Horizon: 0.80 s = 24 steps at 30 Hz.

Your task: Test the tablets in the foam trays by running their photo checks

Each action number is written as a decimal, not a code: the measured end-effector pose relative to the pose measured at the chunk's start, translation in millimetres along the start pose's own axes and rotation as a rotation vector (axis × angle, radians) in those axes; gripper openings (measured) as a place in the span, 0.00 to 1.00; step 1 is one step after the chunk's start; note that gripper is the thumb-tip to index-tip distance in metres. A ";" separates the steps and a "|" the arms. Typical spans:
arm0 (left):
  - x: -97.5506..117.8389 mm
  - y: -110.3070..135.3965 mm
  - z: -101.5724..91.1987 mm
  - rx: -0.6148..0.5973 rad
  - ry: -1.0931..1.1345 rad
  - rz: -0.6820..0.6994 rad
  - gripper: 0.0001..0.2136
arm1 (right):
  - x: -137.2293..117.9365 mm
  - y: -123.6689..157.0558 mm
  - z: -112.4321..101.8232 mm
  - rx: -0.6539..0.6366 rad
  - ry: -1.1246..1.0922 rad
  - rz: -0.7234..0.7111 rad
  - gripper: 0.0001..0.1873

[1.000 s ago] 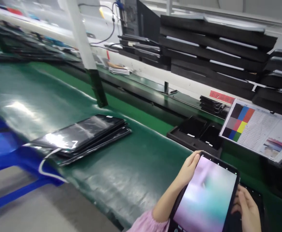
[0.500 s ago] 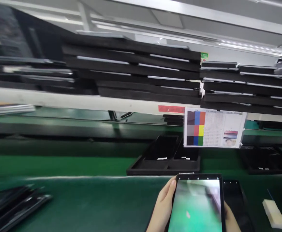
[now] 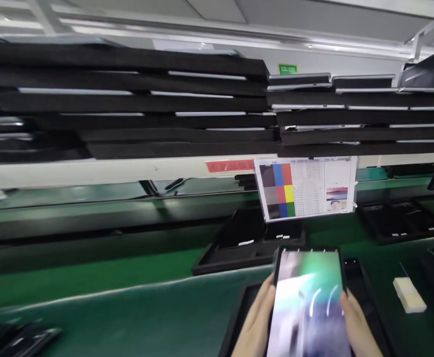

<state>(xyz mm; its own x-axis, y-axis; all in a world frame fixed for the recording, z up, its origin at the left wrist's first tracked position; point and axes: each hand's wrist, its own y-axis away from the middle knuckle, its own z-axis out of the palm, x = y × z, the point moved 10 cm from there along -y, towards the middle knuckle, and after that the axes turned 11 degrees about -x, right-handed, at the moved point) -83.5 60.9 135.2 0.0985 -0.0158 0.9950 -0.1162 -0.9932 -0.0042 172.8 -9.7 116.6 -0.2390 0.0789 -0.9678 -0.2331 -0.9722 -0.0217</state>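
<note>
Between my two hands is a black-framed tablet (image 3: pixel 309 302), tilted up toward me, its lit screen showing a blurred green, white and purple picture. My left hand (image 3: pixel 256 317) grips its left edge, fingers closed along the side. On the right edge my right hand (image 3: pixel 358 322) is closed too, with the thumb at the front rim. Below the tablet, a black tray (image 3: pixel 244 302) lies on the green bench (image 3: pixel 146 317), partly hidden by the hands and the tablet.
Behind the tablet stands a black tray (image 3: pixel 217 260) of dark panels, with another tray (image 3: pixel 406 223) at right. A colour chart sheet (image 3: pixel 306 188) hangs from the shelf (image 3: pixel 164 169), which carries stacked black foam trays (image 3: pixel 146 104). A pale block (image 3: pixel 409 295) lies at right.
The view has swung to the right and tilted. The tablet has turned slightly, its screen picture has changed, and my right thumb has come round to its front edge.
</note>
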 end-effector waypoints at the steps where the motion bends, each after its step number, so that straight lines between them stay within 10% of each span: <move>1: 4.9 13.1 7.4 -0.053 -0.042 0.036 0.29 | -11.4 -4.6 -4.6 0.045 -0.008 -0.025 0.28; 5: 37.2 54.1 30.1 -0.228 -0.300 0.269 0.38 | -58.5 -17.3 -4.9 0.050 -0.003 -0.114 0.32; 10: 48.6 68.5 20.8 -0.140 -0.433 0.411 0.53 | -109.9 -5.0 19.0 -0.057 0.138 -0.313 0.24; 24: 65.7 88.9 16.5 -0.082 -0.445 0.438 0.52 | -120.6 21.0 16.9 0.015 0.260 -0.411 0.33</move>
<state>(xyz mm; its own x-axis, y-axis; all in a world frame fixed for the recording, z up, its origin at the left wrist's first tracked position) -71.1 -30.3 198.6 0.4240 -0.4833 0.7659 -0.3126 -0.8718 -0.3771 180.8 -35.9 237.1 0.1183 0.3959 -0.9107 -0.2729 -0.8688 -0.4131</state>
